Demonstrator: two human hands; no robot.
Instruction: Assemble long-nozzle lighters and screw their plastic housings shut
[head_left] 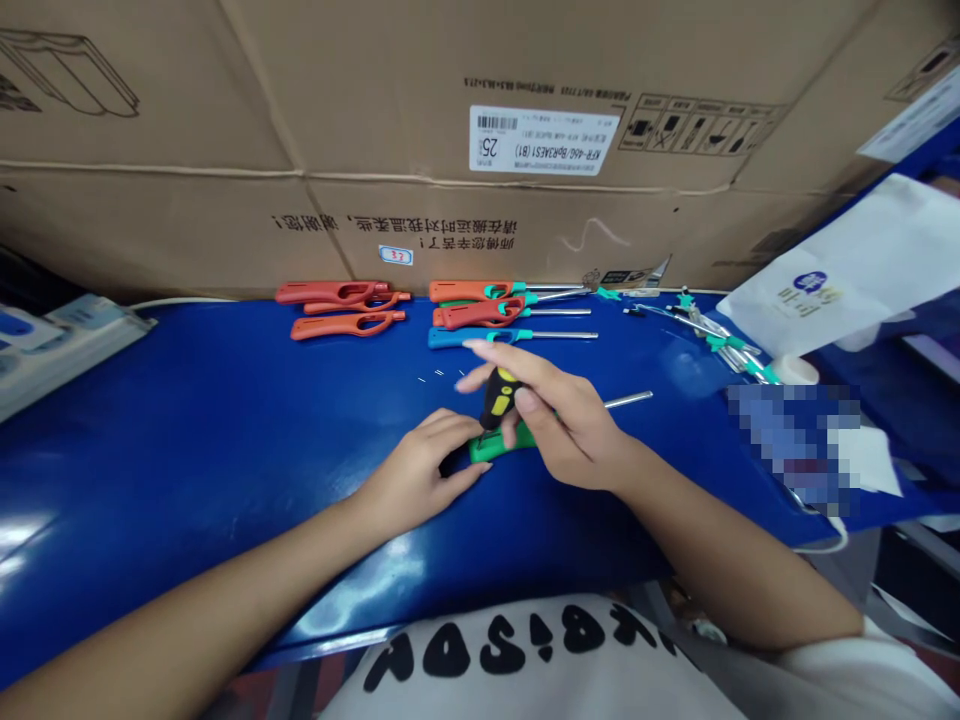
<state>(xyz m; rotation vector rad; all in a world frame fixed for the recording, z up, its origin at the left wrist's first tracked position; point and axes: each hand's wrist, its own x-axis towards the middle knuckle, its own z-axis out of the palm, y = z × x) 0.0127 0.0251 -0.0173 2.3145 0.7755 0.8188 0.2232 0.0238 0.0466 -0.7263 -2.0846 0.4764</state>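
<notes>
On the blue tabletop (247, 440), a green long-necked lighter (496, 448) lies in front of me, its metal tube pointing right. My left hand (409, 475) is closed at the lighter's left end, thumb on the near side and fingers on the far side. A short screwdriver (500, 402) with a black and yellow handle stands upright over that end, its lower end close to the green body. Around its handle is my right hand (574, 420), thumb against it and some fingers stretched out. The right hand hides the lighter's middle.
Red and orange lighter bodies (337, 325) without tubes lie at the back left. Beside them are several lighters (480, 338) with metal tubes. Loose tubes with teal parts (724, 340) sit at right, near a white bag (847, 265). A cardboard box (390, 110) walls off the back.
</notes>
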